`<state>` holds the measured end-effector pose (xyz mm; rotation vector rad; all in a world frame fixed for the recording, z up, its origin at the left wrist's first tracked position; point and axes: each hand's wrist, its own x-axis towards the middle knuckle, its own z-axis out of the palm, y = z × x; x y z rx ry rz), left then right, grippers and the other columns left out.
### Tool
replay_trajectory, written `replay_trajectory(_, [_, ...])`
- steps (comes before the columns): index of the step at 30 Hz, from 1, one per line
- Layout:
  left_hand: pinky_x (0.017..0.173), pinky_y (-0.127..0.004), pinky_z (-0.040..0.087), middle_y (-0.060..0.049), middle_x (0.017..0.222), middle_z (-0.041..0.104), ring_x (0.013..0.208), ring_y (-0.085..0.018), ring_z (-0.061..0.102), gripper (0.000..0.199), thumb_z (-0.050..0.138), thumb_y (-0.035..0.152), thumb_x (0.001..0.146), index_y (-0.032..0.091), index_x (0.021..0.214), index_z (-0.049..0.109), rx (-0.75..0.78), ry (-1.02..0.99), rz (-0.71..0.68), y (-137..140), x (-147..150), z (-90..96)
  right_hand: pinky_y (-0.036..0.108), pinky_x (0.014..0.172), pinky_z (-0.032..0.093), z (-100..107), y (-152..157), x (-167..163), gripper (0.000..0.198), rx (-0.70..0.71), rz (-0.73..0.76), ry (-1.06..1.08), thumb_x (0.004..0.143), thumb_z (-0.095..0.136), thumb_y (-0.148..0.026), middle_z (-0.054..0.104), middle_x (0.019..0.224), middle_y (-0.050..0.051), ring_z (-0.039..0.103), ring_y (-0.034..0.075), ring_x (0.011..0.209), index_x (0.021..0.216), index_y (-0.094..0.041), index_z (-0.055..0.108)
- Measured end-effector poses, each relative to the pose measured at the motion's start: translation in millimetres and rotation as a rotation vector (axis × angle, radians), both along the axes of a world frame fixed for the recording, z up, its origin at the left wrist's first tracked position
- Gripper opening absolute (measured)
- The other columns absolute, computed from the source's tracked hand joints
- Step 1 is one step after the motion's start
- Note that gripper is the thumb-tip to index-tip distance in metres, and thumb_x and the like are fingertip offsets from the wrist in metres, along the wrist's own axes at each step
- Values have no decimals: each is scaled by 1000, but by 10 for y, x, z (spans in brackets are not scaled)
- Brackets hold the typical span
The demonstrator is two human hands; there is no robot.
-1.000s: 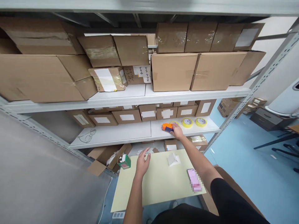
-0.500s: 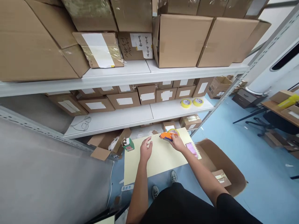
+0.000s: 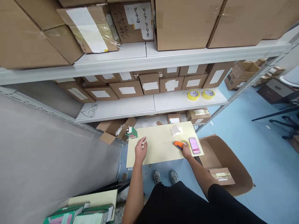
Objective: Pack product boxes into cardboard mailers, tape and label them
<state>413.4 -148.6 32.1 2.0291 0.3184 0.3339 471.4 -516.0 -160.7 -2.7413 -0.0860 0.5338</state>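
A person in dark clothes stood with grey shoes (image 3: 157,176) planted at a pale yellow tabletop (image 3: 158,144), a large open carton (image 3: 235,161) on the floor to the right. The right hand (image 3: 186,152) was clamped on an orange-and-blue tape dispenser (image 3: 178,145), a yellow roll (image 3: 185,142) showing at the fingers. The dispenser's orange end pointed left and slightly away from the person; its long axis ran aslant, back to the right hand. It was over the right part of the tabletop, just beside a pink-screened phone (image 3: 193,144); whether it touched the surface, I could not tell. The left hand (image 3: 140,150) held nothing, its thumb and loosely bent fingers apart, near a green box (image 3: 132,133). Farther across lay a folded white item (image 3: 175,130). Beyond, two yellow tape rolls (image 3: 193,95) sat side by side on a white shelf (image 3: 126,106), before a row of labelled cardboard boxes (image 3: 130,84).
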Motion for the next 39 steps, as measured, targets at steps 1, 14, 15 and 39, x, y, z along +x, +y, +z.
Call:
replay_trajectory(1, [92, -37, 60, -12, 129, 72, 118, -24, 69, 34, 55, 32, 99, 22, 129, 70, 7, 9, 1, -66, -34, -14, 47, 106, 48, -34, -32, 15, 41, -14, -12, 24, 84, 60, -14, 71, 133, 19, 62, 36, 130, 125, -16, 63])
replay_trajectory(14, [99, -40, 59, -11, 132, 71, 122, -24, 68, 36, 54, 30, 100, 23, 131, 71, 141, 11, 144, -500, -694, 46, 41, 98, 54, 692, 359, 569, 43, 399, 23, -153, 92, 53, -38, 78, 120, 17, 72, 31, 114, 124, -17, 73])
replay_trajectory(15, [103, -42, 57, -11, 134, 71, 124, -24, 67, 36, 55, 31, 100, 23, 131, 71, 158, 17, 170, -493, -805, 31, 43, 100, 54, 772, 496, 597, 46, 502, 48, -202, 93, 52, -41, 77, 122, 16, 71, 31, 115, 126, -17, 72])
replay_trajectory(39, [126, -48, 37, -12, 156, 58, 148, -27, 50, 50, 59, 31, 98, 22, 148, 62, 161, 28, 895, 187, -4579, 139, 52, 113, 51, 1667, 3329, -2389, 57, 964, 909, -32, 100, 51, -53, 62, 150, 16, 57, 32, 140, 145, -21, 64])
